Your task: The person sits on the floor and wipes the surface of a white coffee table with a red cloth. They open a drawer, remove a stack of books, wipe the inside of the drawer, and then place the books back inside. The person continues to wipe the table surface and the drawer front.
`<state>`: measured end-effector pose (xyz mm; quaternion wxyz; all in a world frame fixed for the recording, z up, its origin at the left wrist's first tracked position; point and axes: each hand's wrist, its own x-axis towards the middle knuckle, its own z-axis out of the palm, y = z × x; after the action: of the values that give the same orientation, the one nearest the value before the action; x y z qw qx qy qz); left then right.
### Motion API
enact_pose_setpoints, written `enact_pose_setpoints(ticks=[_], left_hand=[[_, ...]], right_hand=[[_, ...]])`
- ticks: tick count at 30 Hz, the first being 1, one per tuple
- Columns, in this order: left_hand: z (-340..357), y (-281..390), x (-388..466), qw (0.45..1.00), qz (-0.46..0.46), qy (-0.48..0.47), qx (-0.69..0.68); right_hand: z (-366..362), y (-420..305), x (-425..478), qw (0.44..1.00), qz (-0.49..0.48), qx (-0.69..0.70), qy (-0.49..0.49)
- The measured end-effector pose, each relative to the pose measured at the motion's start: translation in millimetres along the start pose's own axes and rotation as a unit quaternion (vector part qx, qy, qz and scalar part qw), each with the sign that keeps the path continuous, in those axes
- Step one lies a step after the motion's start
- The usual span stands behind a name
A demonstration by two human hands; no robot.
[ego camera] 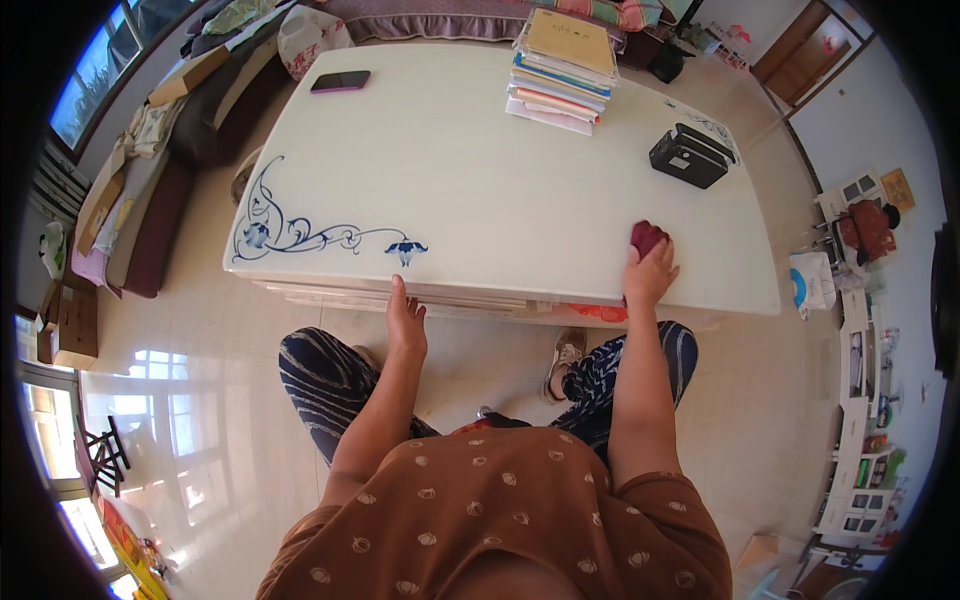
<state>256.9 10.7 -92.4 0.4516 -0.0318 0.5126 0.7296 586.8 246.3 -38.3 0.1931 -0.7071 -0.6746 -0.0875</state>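
My right hand [651,276] grips a crumpled dark red cloth [648,238] against the top of a white coffee table [450,165], near its front edge on the right. Part of the cloth is hidden under my palm and fingers. At the table's front edge, left of the middle, my left hand [406,319] has its thumb raised apart from the fingers and holds nothing. Just beyond that thumb, a blue painted flower [406,250] decorates the tabletop.
A stack of books and papers [564,71] stands at the table's back, right of centre. A black box-like device [691,159] sits on the right side. A smartphone [340,81] lies at the back left. Beyond the left side is a cluttered sofa [161,217].
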Motion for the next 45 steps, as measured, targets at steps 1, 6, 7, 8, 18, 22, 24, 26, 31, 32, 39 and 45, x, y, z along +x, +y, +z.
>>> enact_pose_setpoints(ticks=[1,6,7,8,18,22,24,26,31,32,39,45], left_hand=[[1.6,1.4,2.1,1.0,-0.008,0.0,-0.004],[17.9,9.8,4.7,0.999,-0.02,0.04,0.019],[19.4,10.9,7.5,0.998,-0.028,0.042,0.025],[19.6,11.3,11.9,0.998,-0.035,0.043,0.032],[2.8,4.9,32.7,0.998,-0.033,0.048,0.022],[4.1,6.8,27.8,0.999,-0.023,0.029,0.04],[5.8,2.6,26.8,0.996,-0.022,0.06,0.054],[16.7,13.0,12.1,0.997,-0.01,0.067,0.048],[22.7,20.0,2.5,0.996,-0.011,0.059,0.061],[23.4,17.0,2.7,0.996,-0.002,0.072,0.06],[23.1,-5.3,13.6,0.998,0.038,0.048,0.035],[-38.3,-99.6,29.9,0.927,-0.248,-0.18,-0.216]], right_hand=[[0.1,5.0,3.9,0.999,0.033,0.01,0.014],[13.6,-5.4,16.6,0.998,0.034,0.061,0.006],[18.8,-12.6,17.7,0.996,0.029,0.077,0.015],[25.5,-21.4,15.4,0.996,-0.001,0.08,0.027],[13.6,-162.9,-53.2,0.923,-0.302,0.218,-0.092],[15.4,-141.5,-3.7,0.961,-0.147,0.218,-0.082],[38.9,-137.6,17.7,0.982,-0.118,0.144,0.002],[45.6,-167.0,22.5,0.987,-0.105,0.122,-0.003],[76.3,-290.4,13.0,0.962,-0.229,0.145,0.02],[71.3,-320.5,4.6,0.96,-0.235,0.149,-0.015],[65.5,-501.6,-104.7,0.856,-0.417,0.298,-0.069],[-4.7,-583.0,-240.1,0.628,-0.604,0.475,-0.123]])
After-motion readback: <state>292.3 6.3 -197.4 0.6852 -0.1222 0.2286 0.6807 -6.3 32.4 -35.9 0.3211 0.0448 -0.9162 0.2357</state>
